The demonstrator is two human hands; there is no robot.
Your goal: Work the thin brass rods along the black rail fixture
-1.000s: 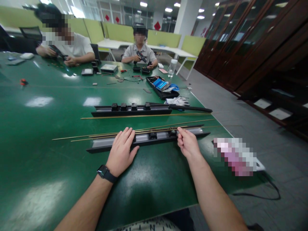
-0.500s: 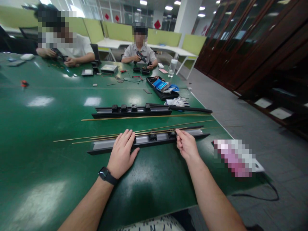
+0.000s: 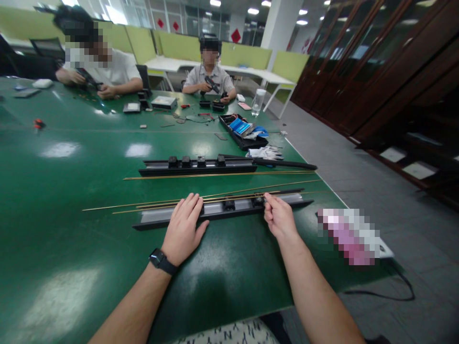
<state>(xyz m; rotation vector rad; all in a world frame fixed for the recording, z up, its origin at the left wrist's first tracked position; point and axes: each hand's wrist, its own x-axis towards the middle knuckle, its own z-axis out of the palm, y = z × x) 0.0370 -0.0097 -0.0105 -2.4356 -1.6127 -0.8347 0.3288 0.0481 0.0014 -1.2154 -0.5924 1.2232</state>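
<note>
A long black-edged rail with a grey channel (image 3: 215, 208) lies across the table before me, with several small black blocks (image 3: 228, 203) set along it. My left hand (image 3: 184, 229) rests over its left part, fingers stretched out and covering a stretch of the channel. Toward the rail's right side, my right hand (image 3: 278, 213) is closed in a pinch on a thin brass rod (image 3: 244, 195), which runs along the top of the rail. Just behind it lies another brass rod (image 3: 287, 184). What sits under my left palm is hidden.
A second rail (image 3: 197, 169) with black blocks lies farther back, near a black strip (image 3: 287, 164), white gloves (image 3: 265, 153) and a black tray (image 3: 247, 142) of parts. A blurred-out pink and white object (image 3: 351, 236) is at right. Two people sit across the table.
The thin brass rod in my right hand has shifted slightly to the right against the rail. My left hand stays in place on the rail.
</note>
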